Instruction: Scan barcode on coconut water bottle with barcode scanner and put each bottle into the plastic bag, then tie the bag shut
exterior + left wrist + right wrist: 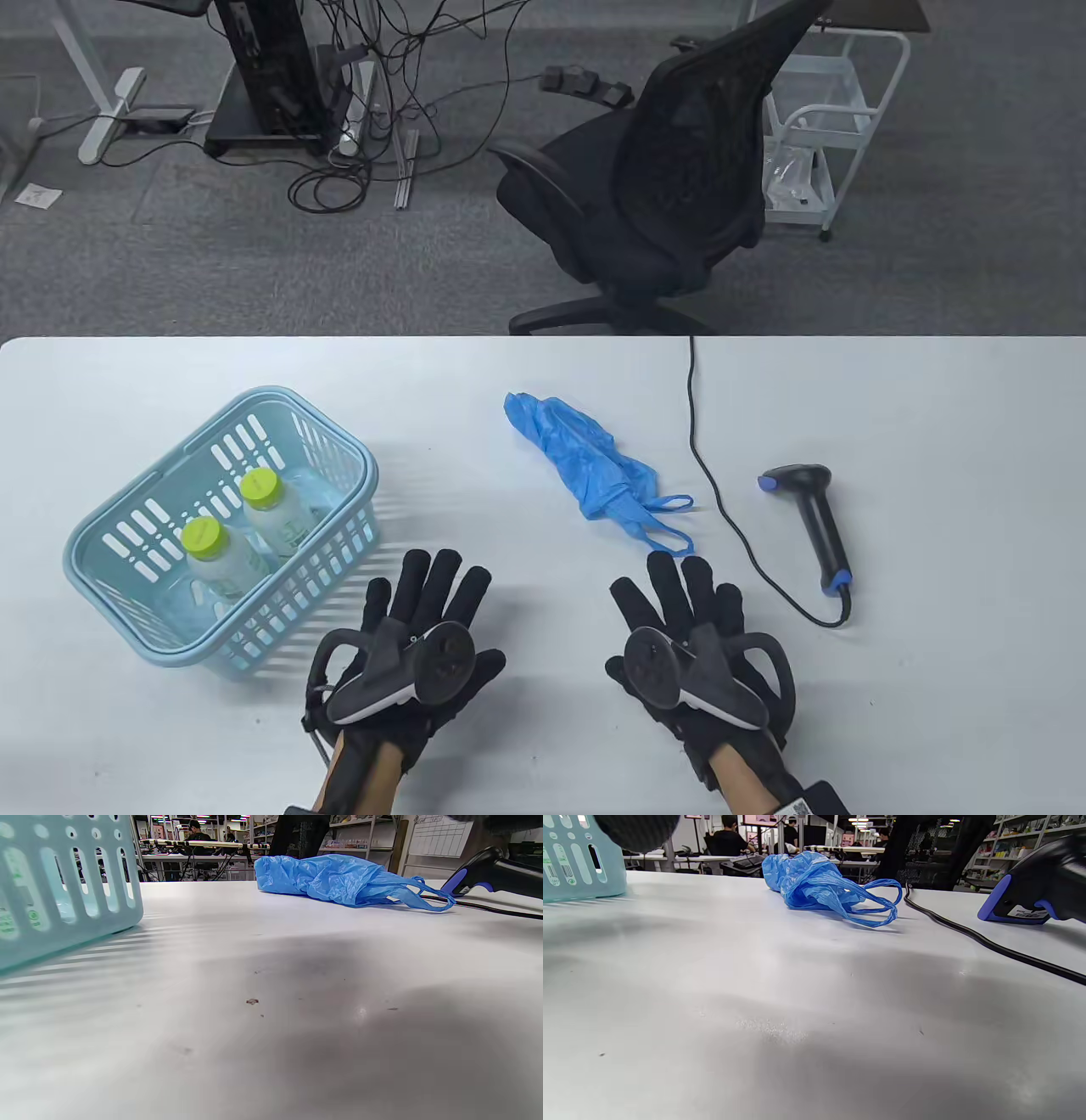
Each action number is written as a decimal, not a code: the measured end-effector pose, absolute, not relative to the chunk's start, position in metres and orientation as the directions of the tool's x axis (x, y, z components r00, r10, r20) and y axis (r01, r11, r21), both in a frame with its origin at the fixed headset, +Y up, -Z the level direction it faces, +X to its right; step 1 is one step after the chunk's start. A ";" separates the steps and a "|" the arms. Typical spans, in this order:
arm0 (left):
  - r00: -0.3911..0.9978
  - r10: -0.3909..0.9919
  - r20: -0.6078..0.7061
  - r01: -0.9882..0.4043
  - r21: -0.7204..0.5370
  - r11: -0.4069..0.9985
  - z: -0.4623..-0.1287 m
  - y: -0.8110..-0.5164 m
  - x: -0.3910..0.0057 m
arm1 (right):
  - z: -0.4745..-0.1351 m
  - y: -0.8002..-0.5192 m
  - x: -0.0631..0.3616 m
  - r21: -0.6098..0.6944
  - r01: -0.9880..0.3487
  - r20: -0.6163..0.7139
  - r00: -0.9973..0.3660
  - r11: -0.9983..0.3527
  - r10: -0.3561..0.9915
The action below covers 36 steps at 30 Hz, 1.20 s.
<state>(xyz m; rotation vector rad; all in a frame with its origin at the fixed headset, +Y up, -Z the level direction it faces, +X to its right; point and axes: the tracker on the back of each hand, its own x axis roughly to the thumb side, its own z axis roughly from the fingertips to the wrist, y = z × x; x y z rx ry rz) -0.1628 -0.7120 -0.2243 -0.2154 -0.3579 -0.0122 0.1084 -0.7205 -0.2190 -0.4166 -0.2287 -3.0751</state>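
Note:
Two coconut water bottles with lime-green caps, one (pixel 216 556) nearer and one (pixel 270 507) farther, lie in a light blue slotted basket (pixel 127 526) at the table's left. A crumpled blue plastic bag (pixel 585 463) lies mid-table, its handles toward me. The black barcode scanner (pixel 814 514) with blue trim lies to the right, its cable (pixel 704 458) running off the far edge. My left hand (pixel 424 628) rests flat on the table beside the basket, fingers straight. My right hand (pixel 687 637) lies flat just below the bag's handles, holding nothing.
The basket wall (pixel 63 891) fills the left of the left wrist view, with the bag (pixel 339 878) and scanner (pixel 488 872) beyond. In the right wrist view the cable (pixel 988 944) crosses the table between bag (pixel 823 885) and scanner (pixel 1039 887). A black office chair (pixel 662 187) stands behind the table.

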 end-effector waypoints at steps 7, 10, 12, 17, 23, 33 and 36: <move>0.941 0.029 0.337 0.044 -0.206 0.978 -0.224 -0.711 -0.166 | -0.218 -0.719 0.108 0.143 0.050 0.275 -0.962 -0.988 -0.009; 0.944 0.029 0.327 0.041 -0.206 0.978 -0.225 -0.711 -0.167 | -0.222 -0.714 0.108 0.145 0.014 0.267 -0.963 -0.989 0.026; 0.946 0.032 0.321 0.038 -0.210 0.977 -0.225 -0.712 -0.168 | -0.230 -0.707 0.109 0.134 -0.023 0.254 -0.965 -0.991 0.057; 0.956 0.028 0.293 0.034 -0.204 0.978 -0.224 -0.710 -0.173 | -0.272 -0.686 0.107 0.094 -0.119 0.199 -0.971 -0.988 0.136; 0.967 0.023 0.254 0.026 -0.185 0.982 -0.219 -0.707 -0.181 | -0.343 -0.699 0.093 0.124 -0.115 0.073 -0.989 -0.986 0.125; 0.975 0.017 0.221 0.032 -0.217 0.976 -0.217 -0.714 -0.187 | -0.413 -0.751 0.081 0.300 -0.161 -0.082 -0.986 -0.940 0.142; 0.976 0.010 0.217 0.039 -0.221 0.975 -0.217 -0.715 -0.187 | -0.419 -0.757 0.076 0.268 -0.079 -0.093 -0.994 -0.960 0.056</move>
